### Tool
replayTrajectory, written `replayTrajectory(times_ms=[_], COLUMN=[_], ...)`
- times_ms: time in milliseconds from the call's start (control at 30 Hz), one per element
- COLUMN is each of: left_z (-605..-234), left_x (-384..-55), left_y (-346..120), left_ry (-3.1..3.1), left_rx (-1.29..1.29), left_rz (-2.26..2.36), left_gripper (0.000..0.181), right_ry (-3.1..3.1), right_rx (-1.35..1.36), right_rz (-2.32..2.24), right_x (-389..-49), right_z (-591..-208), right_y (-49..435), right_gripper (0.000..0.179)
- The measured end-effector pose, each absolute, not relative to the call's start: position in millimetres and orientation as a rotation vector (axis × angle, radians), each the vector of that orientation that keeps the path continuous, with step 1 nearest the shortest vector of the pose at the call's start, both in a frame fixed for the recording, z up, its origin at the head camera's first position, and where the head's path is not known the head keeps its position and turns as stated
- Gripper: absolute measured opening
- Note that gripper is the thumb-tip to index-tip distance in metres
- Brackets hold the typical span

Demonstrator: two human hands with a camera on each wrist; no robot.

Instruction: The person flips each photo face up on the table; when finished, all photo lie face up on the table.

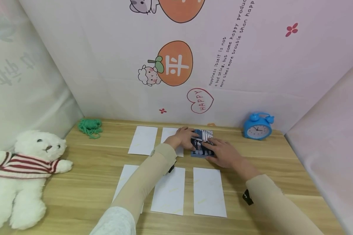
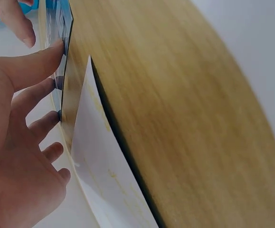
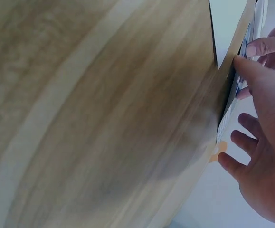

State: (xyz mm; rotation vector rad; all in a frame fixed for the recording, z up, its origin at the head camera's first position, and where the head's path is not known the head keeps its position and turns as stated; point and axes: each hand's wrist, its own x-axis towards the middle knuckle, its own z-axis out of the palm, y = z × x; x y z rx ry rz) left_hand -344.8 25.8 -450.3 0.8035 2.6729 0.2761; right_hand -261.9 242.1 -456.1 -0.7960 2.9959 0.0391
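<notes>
Hands, left (image 1: 182, 137) and right (image 1: 223, 153), splayed; both touching picture card (image 1: 198, 142)

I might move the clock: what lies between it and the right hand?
Only bare wooden tabletop lies between the right hand and the clock, in the head view.

Head view looks down; close wrist views share the photo (image 1: 199, 145)

Bright, even light fills my head view. My right wrist view is dimmer, soft shadow crossing the wooden table (image 3: 94, 128); my left one curves its edge.
</notes>
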Motion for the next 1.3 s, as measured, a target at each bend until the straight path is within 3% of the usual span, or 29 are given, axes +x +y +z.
replayTrajectory(times_ms=[567,1300], left_z=[-452.3,-439.2], left_x=[-345.0,-344.6], left_y=[23.1,13.0], left_ry=[2.694,2.741], left_rx=[0.780,0.726], left_rz=[0.259,0.334], left_gripper=[0.067,0.067], right_ry=[2.880,2.900], right_rx=[-0.791,-0.743], right_rz=[-0.132,-0.155], right_x=[-269.4,-268.9], right_z=[-460.9,-450.7], right_y=[241.9,233.6], right_gripper=[0.055,0.062])
